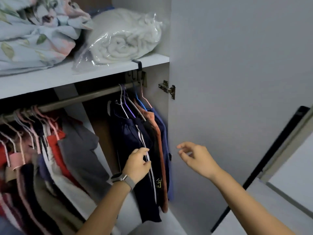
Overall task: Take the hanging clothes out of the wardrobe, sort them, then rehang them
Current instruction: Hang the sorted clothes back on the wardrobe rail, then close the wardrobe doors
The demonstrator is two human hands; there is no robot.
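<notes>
Navy white-striped garment (133, 141) on rail

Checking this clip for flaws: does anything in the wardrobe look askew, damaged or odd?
Nothing looks damaged. The clothes at the left of the rail hang bunched and slanted. The bedding on the shelf is crumpled, not folded.

- Navy trousers (133, 143) are showing a white side stripe.
- Folded bedding (33, 31) is showing pale blue with pink flowers.
- A rolled blanket (125, 38) is looking white.
</notes>
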